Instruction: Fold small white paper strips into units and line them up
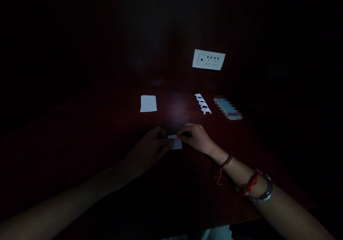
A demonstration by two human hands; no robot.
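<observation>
A small white piece of paper (177, 145) lies on the dark red table, between my two hands. My left hand (158, 143) reaches in from the left, its fingers closed on the paper's left side. From the right, my right hand (195, 137) pinches the paper's upper right edge between thumb and fingers. Folds in the paper are hard to make out in the dim light. Beyond my hands, a square of white paper (148, 103) lies flat, and a row of several small folded paper pieces (203, 103) sits to its right.
Right of the folded pieces lies a phone-like flat object (227, 108), its face blurred out. A white socket panel (208, 59) is on the dark wall behind the table (120, 118). The surroundings are very dark.
</observation>
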